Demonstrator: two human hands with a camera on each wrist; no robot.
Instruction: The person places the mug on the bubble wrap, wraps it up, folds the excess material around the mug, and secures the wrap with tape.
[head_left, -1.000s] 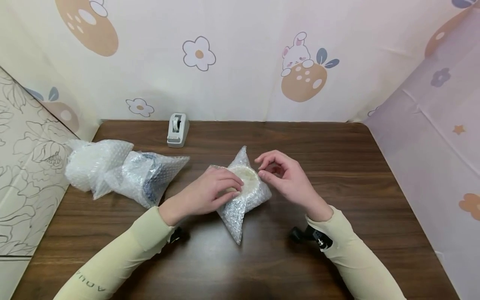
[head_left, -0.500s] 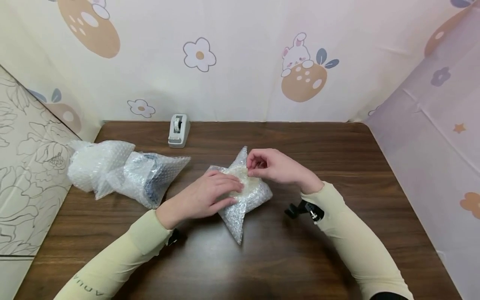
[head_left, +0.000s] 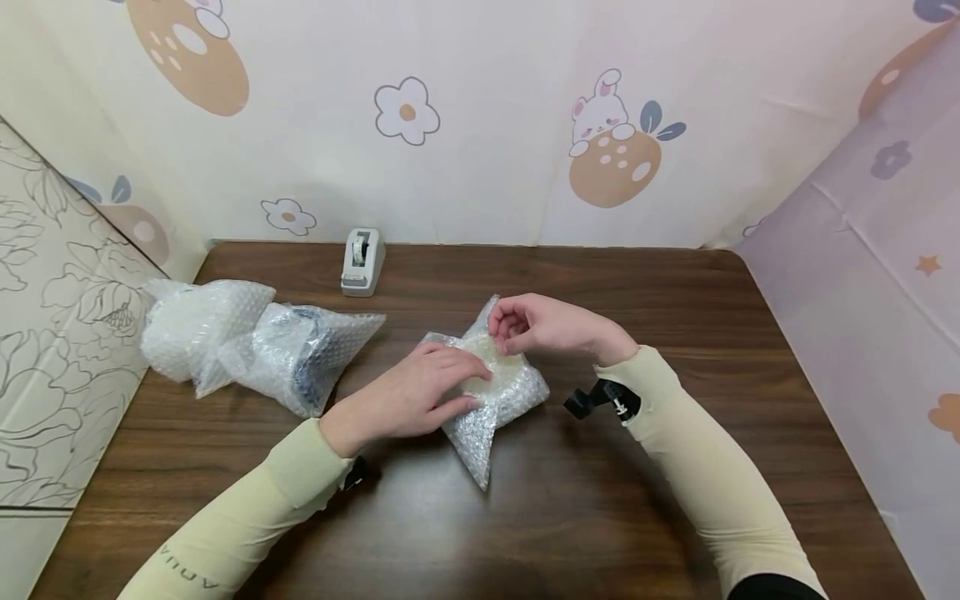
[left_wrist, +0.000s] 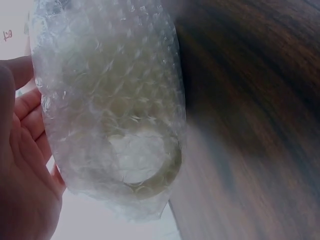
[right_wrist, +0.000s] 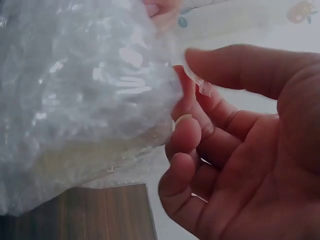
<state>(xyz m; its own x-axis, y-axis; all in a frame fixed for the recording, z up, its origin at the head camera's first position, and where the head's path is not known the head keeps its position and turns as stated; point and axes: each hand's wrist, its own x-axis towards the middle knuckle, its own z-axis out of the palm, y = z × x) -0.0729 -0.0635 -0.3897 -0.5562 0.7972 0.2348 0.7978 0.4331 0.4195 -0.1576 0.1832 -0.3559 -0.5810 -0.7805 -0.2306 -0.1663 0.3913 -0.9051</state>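
Observation:
A pale mug in bubble wrap point(head_left: 517, 393) stands at the middle of the table, pointed wrap ends sticking out front and back. Through the film in the left wrist view, a ring-shaped handle point(left_wrist: 172, 175) shows faintly. My left hand point(head_left: 423, 387) rests on the left of the bundle, fingers loosely bent over its top. On the far right side of the top, my right hand point(head_left: 558, 325) pinches a small piece of clear tape point(right_wrist: 205, 89) between thumb and forefinger. Where the tape meets the wrap is hard to make out.
Two more bubble-wrapped bundles, one whitish point(head_left: 206, 325) and one with blue inside point(head_left: 303, 354), lie at the left of the brown wooden table point(head_left: 675, 292). A white tape dispenser point(head_left: 363, 262) stands at the back, near the patterned curtain.
My right hand has moved left from beside the bundle onto the far right part of its top. The left hand stays on the bundle, with only a slight shift.

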